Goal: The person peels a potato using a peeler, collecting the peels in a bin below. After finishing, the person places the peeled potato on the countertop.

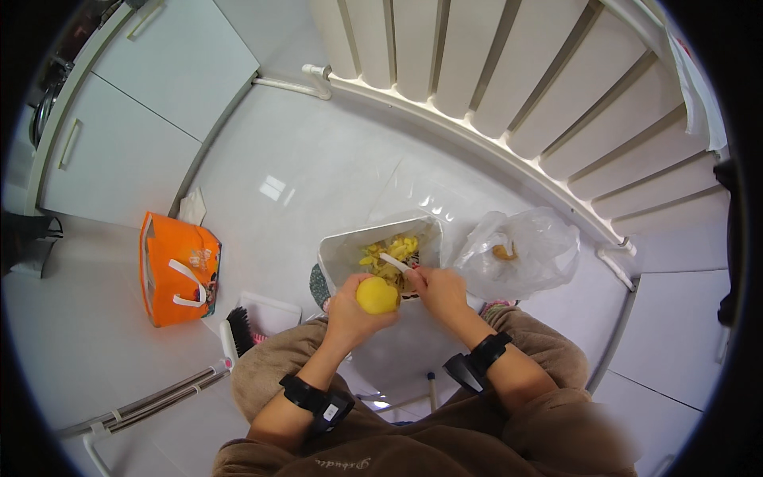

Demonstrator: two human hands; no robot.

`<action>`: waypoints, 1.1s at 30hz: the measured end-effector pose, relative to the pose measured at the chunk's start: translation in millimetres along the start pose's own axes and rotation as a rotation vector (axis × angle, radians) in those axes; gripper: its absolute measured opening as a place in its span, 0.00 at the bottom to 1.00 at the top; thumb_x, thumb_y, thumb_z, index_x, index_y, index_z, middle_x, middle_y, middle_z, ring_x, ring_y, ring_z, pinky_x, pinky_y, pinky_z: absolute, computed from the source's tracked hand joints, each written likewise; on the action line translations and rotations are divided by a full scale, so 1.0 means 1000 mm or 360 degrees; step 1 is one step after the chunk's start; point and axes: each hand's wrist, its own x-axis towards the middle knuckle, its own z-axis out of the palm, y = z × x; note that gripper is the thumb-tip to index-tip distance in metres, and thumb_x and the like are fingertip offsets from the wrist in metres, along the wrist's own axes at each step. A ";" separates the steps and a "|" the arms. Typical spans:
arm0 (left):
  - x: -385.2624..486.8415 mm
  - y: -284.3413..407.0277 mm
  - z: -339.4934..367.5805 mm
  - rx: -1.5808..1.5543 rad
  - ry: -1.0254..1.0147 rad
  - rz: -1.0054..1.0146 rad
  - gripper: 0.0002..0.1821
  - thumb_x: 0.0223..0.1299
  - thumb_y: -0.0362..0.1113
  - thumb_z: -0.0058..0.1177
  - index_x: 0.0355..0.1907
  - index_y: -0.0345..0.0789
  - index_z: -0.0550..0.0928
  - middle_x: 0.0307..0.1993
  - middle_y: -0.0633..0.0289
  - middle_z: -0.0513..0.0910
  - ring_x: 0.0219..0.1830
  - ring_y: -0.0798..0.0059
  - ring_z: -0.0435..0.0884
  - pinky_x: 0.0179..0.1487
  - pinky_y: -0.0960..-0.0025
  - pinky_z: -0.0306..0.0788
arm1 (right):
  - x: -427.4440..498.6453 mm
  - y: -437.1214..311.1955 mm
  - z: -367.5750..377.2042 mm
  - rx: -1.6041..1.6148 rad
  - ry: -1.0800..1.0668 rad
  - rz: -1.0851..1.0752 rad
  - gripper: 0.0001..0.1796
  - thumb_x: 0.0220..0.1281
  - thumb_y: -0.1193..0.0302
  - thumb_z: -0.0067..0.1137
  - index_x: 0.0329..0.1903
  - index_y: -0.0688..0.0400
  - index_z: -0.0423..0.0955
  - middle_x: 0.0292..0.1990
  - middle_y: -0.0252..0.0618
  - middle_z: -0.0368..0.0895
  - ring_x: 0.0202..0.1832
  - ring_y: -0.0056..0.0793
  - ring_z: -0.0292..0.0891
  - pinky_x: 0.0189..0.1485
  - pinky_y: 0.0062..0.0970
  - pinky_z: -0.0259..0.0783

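My left hand [346, 316] grips a rounded, yellow peeled potato [375, 296], with a darker patch at its right end. My right hand [442, 291] holds a slim white tool [394, 262], perhaps a peeler or small knife; my fingers cover part of it. The tool is apart from the potato and points over the bin. Below both hands stands a white bin [337, 253] lined with clear plastic. Yellow and brownish peelings [390, 247] lie inside it. To the right, a translucent plastic bag [536, 250] sits on the floor with a brown item [504, 252] in it.
An orange shopping bag [179, 268] stands at the left. A broom [232, 337] and a white dustpan [271, 313] are beside my left knee. A white radiator [477, 77] runs along the far right, and white cabinets [149, 113] line the upper left.
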 end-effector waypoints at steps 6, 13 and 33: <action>0.004 0.007 -0.006 -0.1005 -0.0153 -0.0403 0.32 0.45 0.29 0.71 0.55 0.33 0.73 0.46 0.62 0.81 0.46 0.75 0.80 0.50 0.71 0.76 | 0.008 0.012 -0.003 -0.0201 -0.0121 -0.0040 0.18 0.68 0.54 0.52 0.34 0.56 0.78 0.24 0.45 0.81 0.28 0.48 0.79 0.31 0.44 0.72; 0.005 0.021 -0.016 -0.1373 -0.0323 -0.0399 0.33 0.53 0.32 0.68 0.61 0.31 0.70 0.51 0.60 0.79 0.52 0.75 0.78 0.56 0.71 0.73 | -0.006 -0.006 -0.044 0.1252 -0.0164 0.0134 0.15 0.74 0.60 0.48 0.48 0.59 0.74 0.24 0.35 0.80 0.23 0.25 0.76 0.28 0.27 0.71; 0.000 0.029 -0.014 -0.0274 -0.0026 -0.0049 0.38 0.38 0.34 0.76 0.55 0.31 0.72 0.45 0.60 0.81 0.46 0.77 0.80 0.52 0.71 0.74 | -0.024 -0.028 -0.074 0.0454 0.0162 -0.0426 0.09 0.58 0.63 0.67 0.33 0.54 0.84 0.24 0.38 0.83 0.21 0.35 0.78 0.23 0.31 0.71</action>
